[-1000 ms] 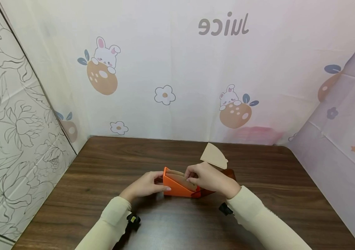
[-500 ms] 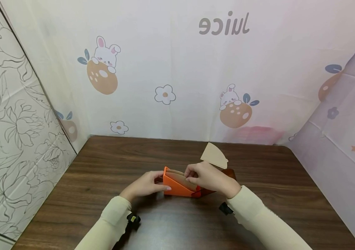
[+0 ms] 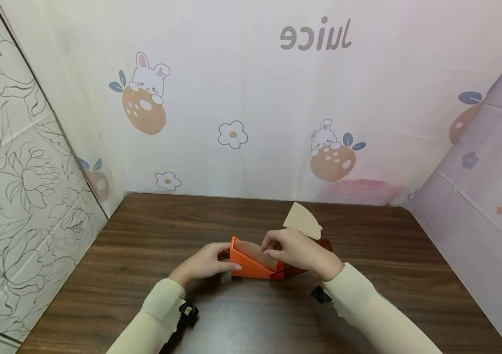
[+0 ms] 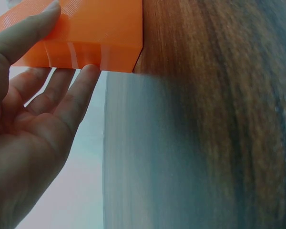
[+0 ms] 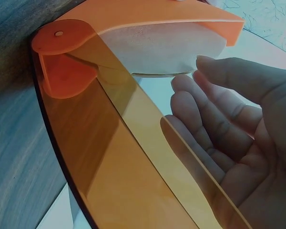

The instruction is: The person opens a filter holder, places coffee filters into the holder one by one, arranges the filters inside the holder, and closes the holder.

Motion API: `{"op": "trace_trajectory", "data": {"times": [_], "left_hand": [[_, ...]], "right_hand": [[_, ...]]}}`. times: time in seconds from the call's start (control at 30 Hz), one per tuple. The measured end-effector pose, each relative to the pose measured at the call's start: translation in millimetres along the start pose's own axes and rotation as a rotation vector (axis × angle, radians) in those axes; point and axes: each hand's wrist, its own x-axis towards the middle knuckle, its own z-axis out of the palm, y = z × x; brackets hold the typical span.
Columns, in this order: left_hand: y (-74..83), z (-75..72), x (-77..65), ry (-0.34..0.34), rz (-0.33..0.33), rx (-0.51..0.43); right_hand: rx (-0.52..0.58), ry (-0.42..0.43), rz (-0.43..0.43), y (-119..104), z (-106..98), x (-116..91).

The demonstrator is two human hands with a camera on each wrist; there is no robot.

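Note:
An orange coffee filter holder [image 3: 252, 265] stands on the table, its translucent amber lid [image 5: 119, 152] swung open to the right. Brown paper coffee filters [image 3: 251, 250] stand inside it. My left hand [image 3: 206, 263] grips the holder's left end, with the thumb on the front face and fingertips on the end wall, as the left wrist view shows. At the filters' upper edge, my right hand [image 3: 295, 248] pinches the paper between thumb and forefinger. The right wrist view shows these fingertips [image 5: 183, 81] at the paper's rim. How many filters lie between them cannot be told.
Another cone-shaped paper filter [image 3: 303, 221] lies flat on the dark wood table [image 3: 180, 216], behind my right hand. A printed curtain [image 3: 242, 88] hangs along the table's back edge. Patterned panels stand at the left and right.
The separate paper edges seen in the holder before now look like a single one. My right hand has shifted only slightly. The left hand and the holder stay in place.

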Motion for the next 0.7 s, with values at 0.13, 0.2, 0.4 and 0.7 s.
{"op": "trace_trajectory", "data": {"times": [0.13, 0.2, 0.4, 0.7], "left_hand": [[-0.6, -0.1, -0.2, 0.0, -0.005, 0.002], [-1.3, 0.1, -0.3, 0.0, -0.006, 0.002], [-2.1, 0.2, -0.3, 0.001, -0.008, 0.004], [-2.5, 0.1, 0.1, 0.004, -0.01, 0.007]], "right_hand": [[-0.003, 0.006, 0.001, 0.7, -0.7, -1.0], [-0.007, 0.01, -0.002, 1.0, -1.2, -1.6], [-0.001, 0.023, -0.018, 1.0, -3.9, -3.4], [0.0, 0.044, -0.019, 3.1, -11.1, -6.3]]}}
